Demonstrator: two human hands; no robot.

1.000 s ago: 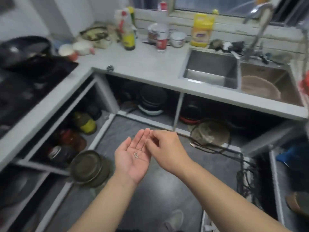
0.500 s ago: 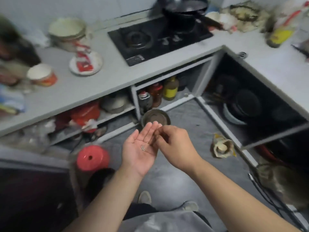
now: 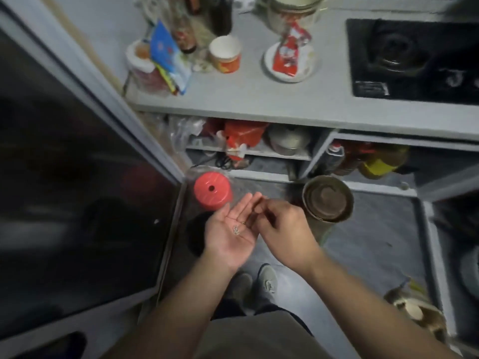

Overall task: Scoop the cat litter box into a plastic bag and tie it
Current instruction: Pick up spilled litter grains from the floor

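My left hand (image 3: 229, 242) lies palm up at mid-frame, fingers straight, with a few small pale grains (image 3: 236, 230) resting in the palm. My right hand (image 3: 283, 234) is beside it on the right, its curled fingertips drawn together over the left fingers. Nothing shows between those fingertips. No litter box, scoop or plastic bag is in view.
A clear container with a red lid (image 3: 212, 190) stands on the floor just beyond my left hand, and a round metal pot (image 3: 328, 198) sits to its right. A grey counter (image 3: 259, 104) with jars and a black stove (image 3: 414, 60) runs across the top. A dark glass door (image 3: 77, 177) fills the left.
The view has swung left from the sink corner to the stove and the glass door. Both hands keep the same pose, with the grains still in the left palm.
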